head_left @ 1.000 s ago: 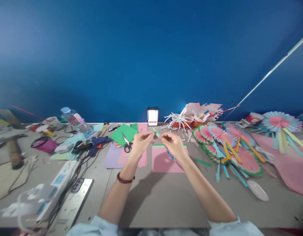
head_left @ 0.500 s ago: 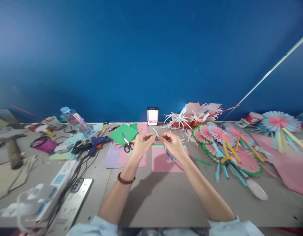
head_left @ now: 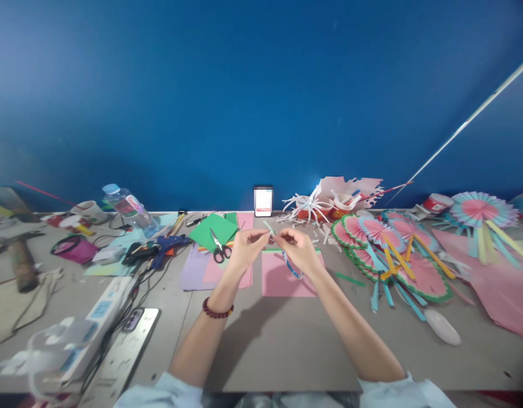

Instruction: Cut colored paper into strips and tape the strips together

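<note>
Above a pink paper sheet (head_left: 284, 283) with a green strip along its far edge, my left hand (head_left: 248, 247) and my right hand (head_left: 298, 247) meet with their fingertips pinched together. A small pale strip (head_left: 268, 225) pokes up from between the fingertips of both. Below my right hand a thin blue-and-white curved band (head_left: 290, 265) hangs, partly hidden by the palm; it may be the edge of a tape roll, but I cannot tell. Left of my left hand, black-handled scissors (head_left: 220, 249) lie on green paper (head_left: 212, 231).
Paper rosette fans (head_left: 418, 272) are piled at right, near a white spoon-like piece (head_left: 442, 327). A phone (head_left: 263, 202) leans on the wall. On the left are a power strip (head_left: 97, 320), glue gun (head_left: 168, 246), bottle (head_left: 131, 209), hammer (head_left: 22, 258) and another phone (head_left: 127, 345).
Almost nothing differs. Both hands keep the same pinched pose at the pale strip, and the whole view has shifted very slightly.
</note>
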`<state>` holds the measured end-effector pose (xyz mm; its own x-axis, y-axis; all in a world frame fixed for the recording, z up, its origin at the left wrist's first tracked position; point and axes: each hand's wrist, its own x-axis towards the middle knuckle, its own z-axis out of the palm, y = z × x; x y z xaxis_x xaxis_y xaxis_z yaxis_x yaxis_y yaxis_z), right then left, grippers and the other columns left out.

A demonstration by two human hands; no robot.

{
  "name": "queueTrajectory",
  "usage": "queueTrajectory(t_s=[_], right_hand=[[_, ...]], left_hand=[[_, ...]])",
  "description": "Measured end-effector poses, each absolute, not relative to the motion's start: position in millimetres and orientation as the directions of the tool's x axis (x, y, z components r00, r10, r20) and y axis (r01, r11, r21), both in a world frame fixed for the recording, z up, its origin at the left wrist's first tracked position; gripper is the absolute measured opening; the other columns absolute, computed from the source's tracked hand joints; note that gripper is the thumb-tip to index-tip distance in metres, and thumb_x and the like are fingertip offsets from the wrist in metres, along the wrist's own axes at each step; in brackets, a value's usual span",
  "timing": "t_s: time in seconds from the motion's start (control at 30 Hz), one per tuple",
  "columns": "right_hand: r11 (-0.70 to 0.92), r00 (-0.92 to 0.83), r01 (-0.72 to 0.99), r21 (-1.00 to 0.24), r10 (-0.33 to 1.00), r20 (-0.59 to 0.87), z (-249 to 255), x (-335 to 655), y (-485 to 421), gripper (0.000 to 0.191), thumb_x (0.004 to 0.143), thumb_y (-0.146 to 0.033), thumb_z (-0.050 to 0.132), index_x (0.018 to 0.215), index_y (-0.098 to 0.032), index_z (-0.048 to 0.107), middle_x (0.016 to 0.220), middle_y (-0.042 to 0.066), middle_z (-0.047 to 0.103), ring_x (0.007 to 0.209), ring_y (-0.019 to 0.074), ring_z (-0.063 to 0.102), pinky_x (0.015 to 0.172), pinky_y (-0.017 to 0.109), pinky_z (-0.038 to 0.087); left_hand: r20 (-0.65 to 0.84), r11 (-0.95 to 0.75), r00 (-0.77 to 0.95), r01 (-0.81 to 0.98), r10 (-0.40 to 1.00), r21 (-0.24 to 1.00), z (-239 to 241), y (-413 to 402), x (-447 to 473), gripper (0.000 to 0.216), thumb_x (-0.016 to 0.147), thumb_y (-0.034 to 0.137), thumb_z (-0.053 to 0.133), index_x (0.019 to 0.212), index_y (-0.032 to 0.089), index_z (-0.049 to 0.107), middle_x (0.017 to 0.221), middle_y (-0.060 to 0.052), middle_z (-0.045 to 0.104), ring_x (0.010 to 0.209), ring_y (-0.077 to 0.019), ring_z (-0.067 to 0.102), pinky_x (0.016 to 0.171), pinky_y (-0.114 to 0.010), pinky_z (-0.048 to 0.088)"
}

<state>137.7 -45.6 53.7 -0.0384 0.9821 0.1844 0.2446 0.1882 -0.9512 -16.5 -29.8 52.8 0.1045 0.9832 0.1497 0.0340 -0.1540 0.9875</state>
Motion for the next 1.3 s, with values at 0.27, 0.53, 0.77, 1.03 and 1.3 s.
queueTrajectory(t_s=[0.27, 0.53, 0.77, 1.03, 1.3], right_hand=[[0.178, -0.043, 0.246, -0.953, 0.984, 0.172, 55.2, 138.4, -46.0, 0.025, 0.078, -0.043, 0.060, 0.073, -0.019, 0.063, 0.069, 0.002, 0.064, 0.064, 0.0151, 0.057, 0.062, 0.027, 0.042], [0.153, -0.037, 0.226, -0.962, 0.988, 0.149, 56.1, 137.7, -46.6, 0.026, 0.076, -0.045, 0.062, 0.072, -0.019, 0.062, 0.067, 0.001, 0.063, 0.060, 0.0136, 0.055, 0.057, 0.025, 0.041], [0.169, -0.025, 0.254, -0.952, 0.985, 0.168, 55.5, 138.1, -45.5, 0.025, 0.075, -0.044, 0.062, 0.072, -0.018, 0.062, 0.066, 0.001, 0.062, 0.062, 0.0142, 0.056, 0.059, 0.025, 0.041], [0.192, -0.017, 0.287, -0.939, 0.981, 0.196, 50.9, 140.1, -43.3, 0.020, 0.075, -0.038, 0.060, 0.074, -0.018, 0.061, 0.066, 0.001, 0.061, 0.063, 0.0146, 0.056, 0.060, 0.025, 0.041], [0.179, -0.022, 0.249, -0.952, 0.984, 0.179, 54.6, 136.5, -45.9, 0.023, 0.076, -0.041, 0.061, 0.075, -0.019, 0.062, 0.070, 0.002, 0.063, 0.064, 0.0145, 0.056, 0.059, 0.026, 0.044]], left_hand=[[0.139, -0.142, 0.102, 0.014, 0.985, 0.990, 52.2, -30.4, -16.6, 0.022, 0.073, 0.032, 0.068, 0.083, 0.015, 0.076, 0.074, -0.008, 0.073, 0.067, -0.0169, 0.067, 0.057, -0.023, 0.052], [0.133, -0.135, 0.082, 0.019, 0.988, 0.991, 53.4, -31.5, -16.4, 0.021, 0.071, 0.032, 0.070, 0.080, 0.014, 0.076, 0.074, -0.007, 0.073, 0.065, -0.0158, 0.065, 0.055, -0.023, 0.050], [0.113, -0.115, 0.084, 0.025, 0.990, 0.993, 52.5, -31.2, -16.7, 0.022, 0.070, 0.033, 0.070, 0.082, 0.015, 0.076, 0.077, -0.005, 0.073, 0.063, -0.0136, 0.063, 0.056, -0.022, 0.050], [0.102, -0.105, 0.121, 0.018, 0.987, 0.994, 57.7, -32.7, -15.0, 0.027, 0.063, 0.033, 0.078, 0.081, 0.014, 0.075, 0.076, -0.007, 0.073, 0.069, -0.0175, 0.066, 0.058, -0.023, 0.051], [0.193, -0.196, 0.047, 0.085, 0.980, 0.977, 58.7, -33.9, -15.0, 0.027, 0.074, 0.041, 0.068, 0.076, 0.016, 0.075, 0.071, -0.005, 0.072, 0.068, -0.0173, 0.064, 0.056, -0.024, 0.048]])
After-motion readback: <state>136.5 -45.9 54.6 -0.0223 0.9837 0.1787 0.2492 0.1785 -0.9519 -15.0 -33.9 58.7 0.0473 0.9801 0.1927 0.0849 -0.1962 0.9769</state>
